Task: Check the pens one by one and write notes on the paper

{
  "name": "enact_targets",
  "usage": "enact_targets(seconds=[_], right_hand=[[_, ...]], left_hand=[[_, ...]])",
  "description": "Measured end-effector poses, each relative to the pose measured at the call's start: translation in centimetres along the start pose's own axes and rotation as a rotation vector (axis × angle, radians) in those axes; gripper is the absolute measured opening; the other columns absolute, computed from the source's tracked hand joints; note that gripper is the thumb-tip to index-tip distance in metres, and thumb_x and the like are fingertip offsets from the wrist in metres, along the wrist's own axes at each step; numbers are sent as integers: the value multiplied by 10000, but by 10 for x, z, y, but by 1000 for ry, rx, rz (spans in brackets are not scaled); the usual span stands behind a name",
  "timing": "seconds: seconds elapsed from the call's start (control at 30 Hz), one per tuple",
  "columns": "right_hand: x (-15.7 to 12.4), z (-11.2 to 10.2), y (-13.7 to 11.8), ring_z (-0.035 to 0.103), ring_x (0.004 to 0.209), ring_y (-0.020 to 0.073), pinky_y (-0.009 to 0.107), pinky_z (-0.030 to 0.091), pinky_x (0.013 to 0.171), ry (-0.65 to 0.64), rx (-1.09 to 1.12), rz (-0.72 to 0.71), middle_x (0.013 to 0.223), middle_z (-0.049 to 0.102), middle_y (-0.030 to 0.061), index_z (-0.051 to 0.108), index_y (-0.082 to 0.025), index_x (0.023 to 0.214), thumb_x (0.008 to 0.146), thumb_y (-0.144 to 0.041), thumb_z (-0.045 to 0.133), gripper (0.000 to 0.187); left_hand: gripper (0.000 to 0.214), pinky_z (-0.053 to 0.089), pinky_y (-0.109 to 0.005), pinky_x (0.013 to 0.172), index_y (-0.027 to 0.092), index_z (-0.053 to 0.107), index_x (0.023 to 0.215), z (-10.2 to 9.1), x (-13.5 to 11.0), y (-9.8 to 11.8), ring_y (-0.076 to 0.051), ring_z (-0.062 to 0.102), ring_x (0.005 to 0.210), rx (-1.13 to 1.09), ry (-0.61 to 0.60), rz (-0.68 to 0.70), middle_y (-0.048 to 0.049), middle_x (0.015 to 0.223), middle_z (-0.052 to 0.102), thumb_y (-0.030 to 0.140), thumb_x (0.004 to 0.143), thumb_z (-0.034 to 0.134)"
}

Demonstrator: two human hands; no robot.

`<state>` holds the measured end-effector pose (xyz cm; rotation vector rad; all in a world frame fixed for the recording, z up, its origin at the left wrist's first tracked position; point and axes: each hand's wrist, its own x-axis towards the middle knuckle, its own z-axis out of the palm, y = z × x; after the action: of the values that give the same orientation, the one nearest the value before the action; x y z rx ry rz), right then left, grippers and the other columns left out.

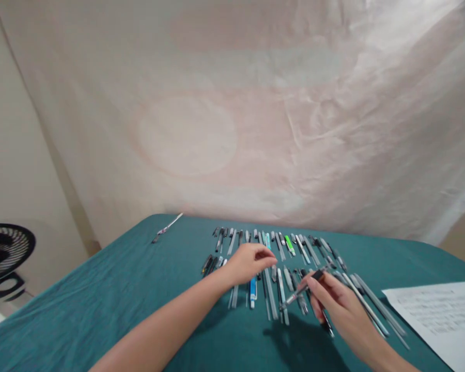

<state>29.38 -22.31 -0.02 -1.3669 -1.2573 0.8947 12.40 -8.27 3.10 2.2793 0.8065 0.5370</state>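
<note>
Several pens (290, 245) lie side by side in two rows on a teal tablecloth (139, 289). My left hand (250, 262) hovers over the near row with its fingers curled and pinched together over the pens; what is in them I cannot make out. My right hand (333, 299) is closed on a grey pen with a dark end (304, 288), held slanted just above the near row. A blue-and-white pen (253, 289) lies just under my left hand.
One pen (166, 229) lies apart at the far left of the table. A printed sheet of paper (437, 315) rests at the right edge. A black fan (3, 253) stands left of the table. A pale cloth (256, 113) hangs behind.
</note>
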Motion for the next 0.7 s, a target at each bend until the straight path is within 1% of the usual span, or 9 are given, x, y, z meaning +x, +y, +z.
enact_targets(seconds=[0.1, 0.17, 0.23, 0.27, 0.37, 0.47, 0.57, 0.7], right_hand=[[-4, 11, 13, 389, 410, 79, 192, 319, 422, -74, 37, 37, 477, 406, -68, 477, -164, 876, 860, -457, 394, 305], [-6, 19, 21, 382, 408, 74, 189, 309, 415, -131, 42, 53, 494, 395, -70, 464, -173, 859, 860, -470, 382, 309], [-10, 26, 26, 374, 411, 71, 186, 294, 407, -183, 37, 68, 512, 384, -70, 458, -178, 847, 857, -485, 374, 319], [-11, 29, 27, 370, 417, 70, 186, 286, 405, -205, 32, 74, 525, 381, -68, 459, -179, 839, 853, -494, 373, 326], [-16, 33, 27, 370, 458, 73, 192, 288, 428, -249, 16, 61, 572, 395, -52, 469, -176, 795, 845, -503, 383, 341], [-19, 33, 26, 375, 489, 78, 201, 305, 467, -259, -9, 13, 587, 399, -44, 469, -173, 754, 846, -492, 389, 342], [-19, 31, 27, 365, 487, 78, 205, 298, 468, -272, -13, -7, 581, 380, -48, 467, -172, 756, 849, -494, 380, 346], [-18, 30, 29, 361, 490, 79, 205, 291, 466, -276, -21, -23, 580, 371, -48, 463, -172, 739, 844, -492, 391, 344]], left_hand=[[185, 426, -261, 794, 159, 635, 898, -36, 13, -41, -162, 579, 870, 178, 137, -105, -47, 913, 654, 262, 820, 503], [184, 406, -330, 856, 148, 613, 930, -57, 17, -71, -178, 552, 938, 295, 204, -190, -67, 968, 626, 240, 846, 477], [210, 428, -399, 832, 141, 574, 990, -71, 20, -96, -190, 548, 944, 395, 235, -277, -71, 1031, 584, 275, 852, 490], [233, 443, -403, 814, 147, 555, 1028, -75, 21, -107, -192, 549, 939, 438, 243, -318, -74, 1064, 564, 287, 853, 491], [266, 463, -393, 786, 157, 525, 1081, -77, 26, -131, -193, 551, 931, 539, 256, -425, -78, 1097, 541, 291, 853, 494], [279, 467, -392, 779, 156, 518, 1092, -73, 34, -146, -195, 552, 930, 603, 257, -496, -79, 1097, 539, 293, 850, 498], [283, 467, -393, 779, 155, 516, 1096, -70, 39, -154, -197, 551, 933, 642, 252, -530, -79, 1100, 537, 293, 850, 499], [279, 466, -392, 782, 159, 516, 1096, -70, 38, -158, -198, 549, 940, 662, 240, -540, -78, 1105, 535, 287, 849, 501]])
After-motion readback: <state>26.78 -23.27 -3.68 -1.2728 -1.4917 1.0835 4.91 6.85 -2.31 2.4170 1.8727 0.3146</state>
